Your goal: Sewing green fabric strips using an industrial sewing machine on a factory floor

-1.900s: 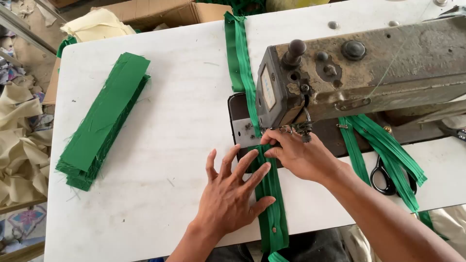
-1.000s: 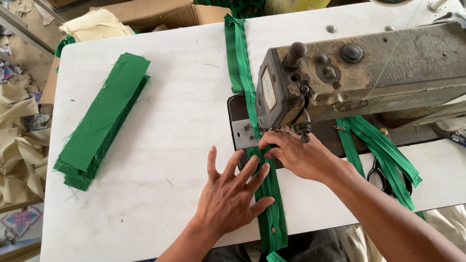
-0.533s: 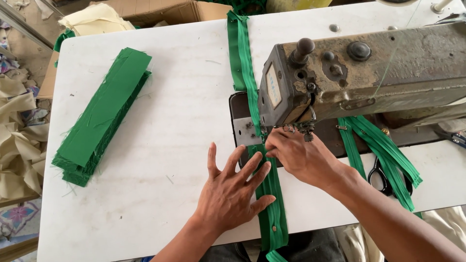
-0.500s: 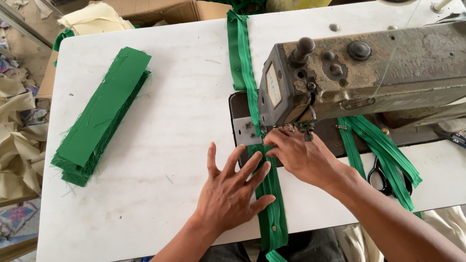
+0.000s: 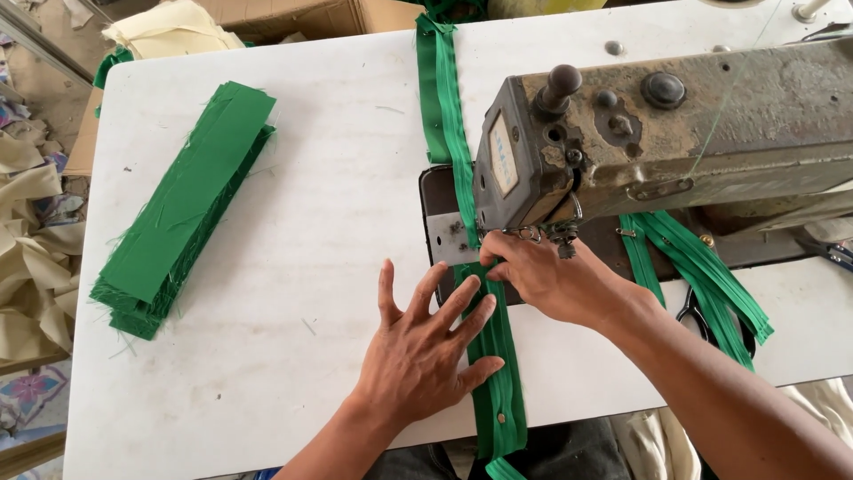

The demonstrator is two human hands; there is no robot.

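Across the middle of the white bench (image 5: 293, 267), from its far edge to its near edge, a long green zipper strip (image 5: 498, 391) is laid, and it is passed under the head of a worn grey sewing machine (image 5: 657, 133) that stands on the right half. The part of the strip beyond the needle, running to the far edge, is judged to be already stitched; the part between the needle and the near edge, which hangs over that edge, is judged to be left. Near the left edge a tall stack of cut green fabric pieces (image 5: 182, 209) is piled, well apart from the hands, and it appears untouched at this moment. Behind the machine arm, toward the right edge, more green zipper tape (image 5: 702, 276) is heaped, with black scissors (image 5: 697, 311) just beside it. The left hand (image 5: 426, 356) is spread flat, fingers wide, pressed on the bench and partly on the strip; nothing is grasped in it. The right hand (image 5: 551, 276) is curled at the presser foot, its fingertips closed on the strip's edge there. Whether thread is being run cannot be told.
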